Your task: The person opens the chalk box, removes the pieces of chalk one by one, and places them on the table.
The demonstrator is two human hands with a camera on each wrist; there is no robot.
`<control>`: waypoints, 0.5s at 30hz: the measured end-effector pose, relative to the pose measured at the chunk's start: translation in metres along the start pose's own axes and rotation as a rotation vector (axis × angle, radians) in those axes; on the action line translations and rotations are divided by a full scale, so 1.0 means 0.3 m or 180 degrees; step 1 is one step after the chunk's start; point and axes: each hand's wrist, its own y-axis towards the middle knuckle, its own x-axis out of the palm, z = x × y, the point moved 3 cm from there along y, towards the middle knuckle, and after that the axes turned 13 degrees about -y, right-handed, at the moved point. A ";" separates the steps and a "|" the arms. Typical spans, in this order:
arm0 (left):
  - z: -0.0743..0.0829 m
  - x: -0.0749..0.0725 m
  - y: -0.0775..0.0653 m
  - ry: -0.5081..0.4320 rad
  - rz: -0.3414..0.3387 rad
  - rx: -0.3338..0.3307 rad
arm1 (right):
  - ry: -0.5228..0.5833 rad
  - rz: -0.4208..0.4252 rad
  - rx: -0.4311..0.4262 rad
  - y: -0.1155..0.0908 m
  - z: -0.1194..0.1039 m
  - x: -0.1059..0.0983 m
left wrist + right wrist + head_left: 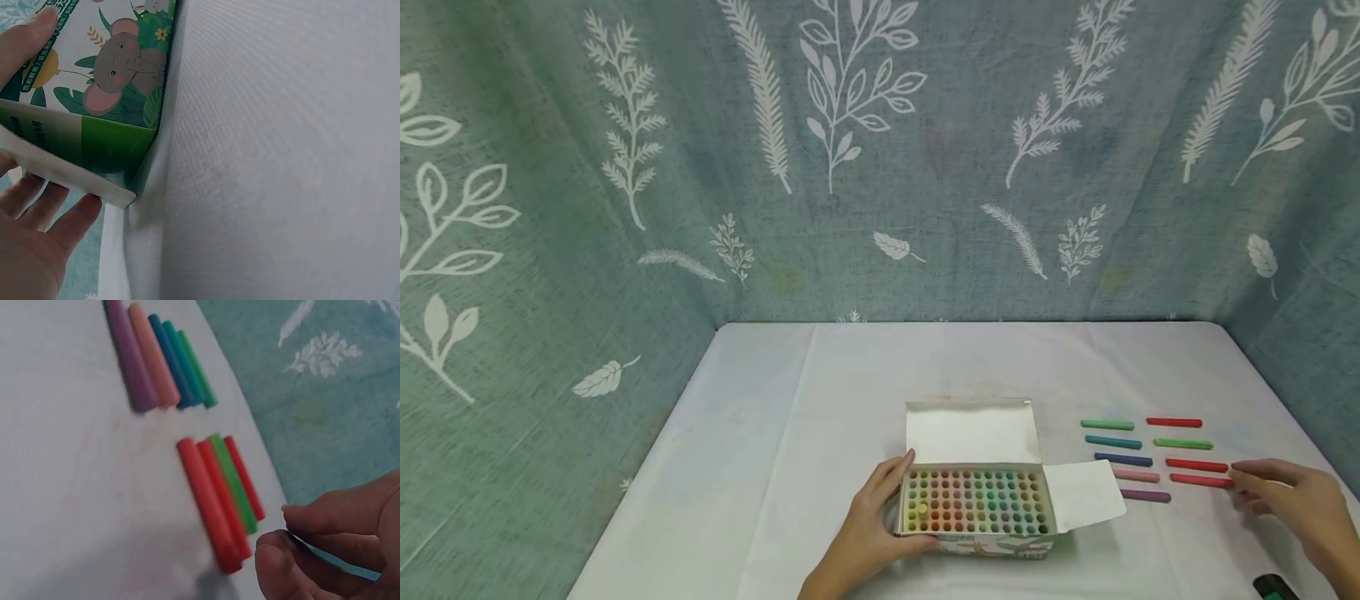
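My left hand (872, 521) grips the left end of an open chalk box (992, 546), thumb on its front wall. In the left wrist view the box front (119, 69) shows a printed elephant, and fingers lie against the box's flap. A grid of round holes (977, 502) fills the box, with one yellow chalk (922, 508) standing at the left. My right hand (1292, 496) is by the right ends of two red chalks (1201, 481), fingers loosely bent. The right wrist view shows no chalk between thumb and fingers; whether a fingertip touches a red chalk (209, 503) cannot be told.
Green, teal, blue, pink and purple chalks (1146, 496) lie in a column right of the box's side flap (1082, 494). A bright green chalk (1183, 444) and another red one (1174, 422) lie farther back. A dark object (1273, 587) sits at the lower right edge.
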 end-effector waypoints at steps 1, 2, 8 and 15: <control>0.001 0.000 0.002 0.0022 -0.0009 0.0016 | -0.0028 0.0039 -0.0104 -0.018 -0.024 -0.012; 0.000 -0.001 0.004 0.0018 -0.0017 0.0021 | -0.0068 0.0088 -0.0232 -0.039 -0.051 -0.024; 0.002 -0.002 0.010 -0.0021 -0.0024 -0.0005 | -0.0226 0.0255 -0.0871 -0.180 -0.242 -0.087; 0.003 -0.002 0.006 -0.0021 -0.0006 -0.0096 | -0.0089 0.0176 -0.1397 -0.277 -0.380 -0.099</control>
